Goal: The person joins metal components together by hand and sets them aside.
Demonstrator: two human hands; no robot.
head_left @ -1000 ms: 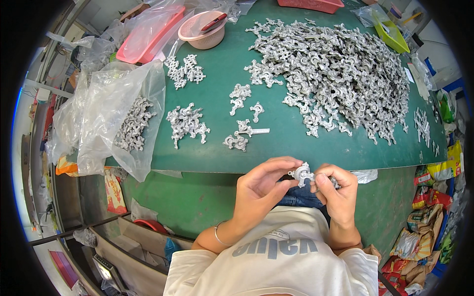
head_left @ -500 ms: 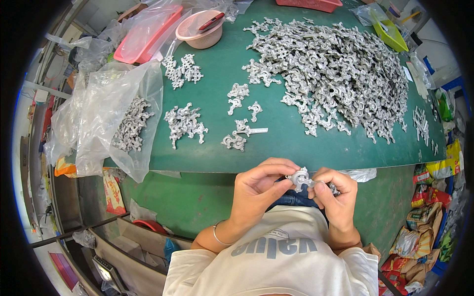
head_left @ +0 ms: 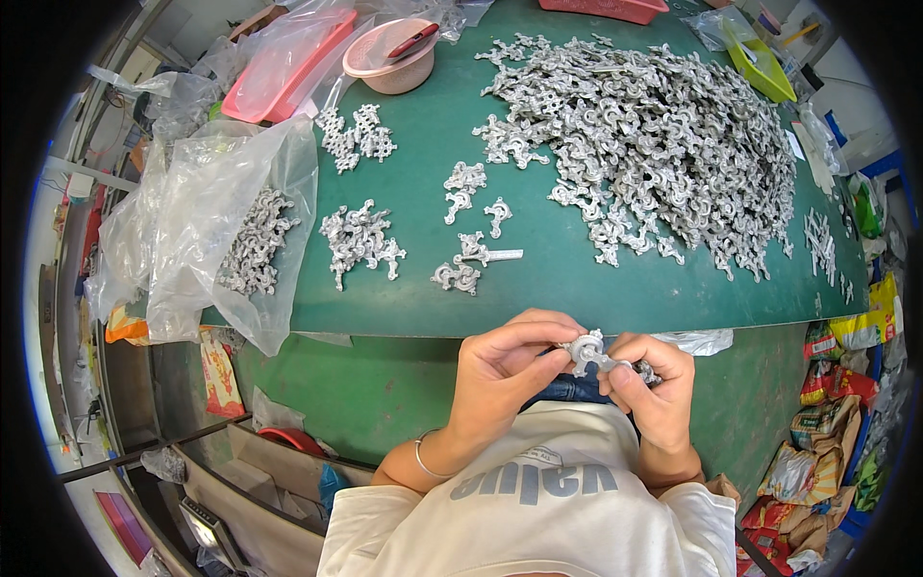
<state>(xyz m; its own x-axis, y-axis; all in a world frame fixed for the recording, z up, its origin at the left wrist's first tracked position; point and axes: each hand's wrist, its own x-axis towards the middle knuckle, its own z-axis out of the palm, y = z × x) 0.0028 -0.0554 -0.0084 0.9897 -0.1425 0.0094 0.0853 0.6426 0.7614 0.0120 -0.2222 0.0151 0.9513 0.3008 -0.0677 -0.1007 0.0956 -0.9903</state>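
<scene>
Compared with the frame of one second earlier, a small grey metal part (head_left: 586,352) has turned slightly; the fingers of the left hand (head_left: 502,367) have closed in on it, and the thumb of the right hand (head_left: 659,377) has shifted toward the wearer. The groups on the table lie as they did.

The green table (head_left: 404,310) spans the upper half of the view. Below it is the wearer's pale shirt (head_left: 548,495). A broad heap of grey metal parts (head_left: 673,159) covers the table's right side. At the left, a clear plastic bag (head_left: 178,236) lies over the near edge, with similar parts inside it. Behind the bag stands a pink tray (head_left: 246,112), partly covered by plastic film.

Both hands are raised just in front of the near table edge. The left, with a thin bracelet (head_left: 423,458) at its wrist, pinches one side of the part between thumb and fingers. The right, its fingers curled, grips the opposite side; further grey metal (head_left: 647,372) shows beside its fingers, partly hidden.

A pale pink bowl (head_left: 402,77) stands near the tray, a red-and-dark object (head_left: 413,40) resting across its top. Two modest clusters, one farther (head_left: 356,139) and one nearer (head_left: 361,242), lie between the bag and the table's middle. Smallest are a straight pale strip (head_left: 502,256) touching a few parts, and a single loose part (head_left: 497,216) just beyond it.
</scene>
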